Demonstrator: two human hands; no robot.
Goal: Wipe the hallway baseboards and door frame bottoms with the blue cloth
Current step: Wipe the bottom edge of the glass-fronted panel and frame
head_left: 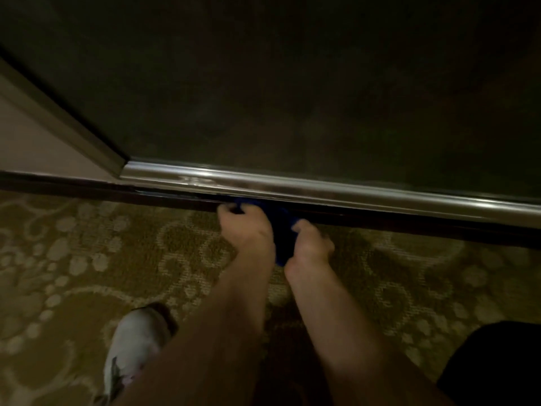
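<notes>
Both my left hand (244,230) and right hand (311,244) grip the blue cloth (282,230) at frame centre against the baseboard (409,221); bunched cloth risks skipping the lower edge.

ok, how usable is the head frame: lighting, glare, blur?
Head view: very dim and grainy; streaky glare on the shiny silver trim strip above the dark glossy baseboard; both hands, left and right, are motion-softened; the dark blue cloth nearly vanishes into shadow; wide-angle lens bows the trim line; patterned tan carpet stays readable.
</notes>
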